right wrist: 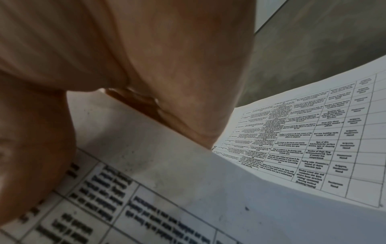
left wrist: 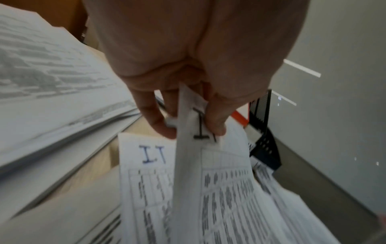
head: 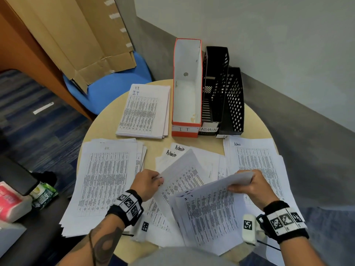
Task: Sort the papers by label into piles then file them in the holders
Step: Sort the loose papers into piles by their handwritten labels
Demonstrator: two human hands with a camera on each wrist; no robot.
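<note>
Sorting stage judged under way, holders not yet filled. At far left of the desk (head: 255, 120): HR pile (head: 103, 181), flat. Above it, well beyond the left hand (head: 147, 184): IT pile (head: 144, 112), long axis running away from the person, just beside the orange IT holder (head: 187, 89). Left hand closed in a pinch on the top edge of a sheet marked IT (left wrist: 195, 132), thumb and fingers clamped at the label. Destination therefore forward and slightly left of that hand; left hand nearer than right. At centre: unsorted sheets, two marked Admin. Right hand (head: 249, 186) curled on a raised sheet edge (head: 241, 178); label not readable. Far right: Admin pile (head: 253, 160).
</note>
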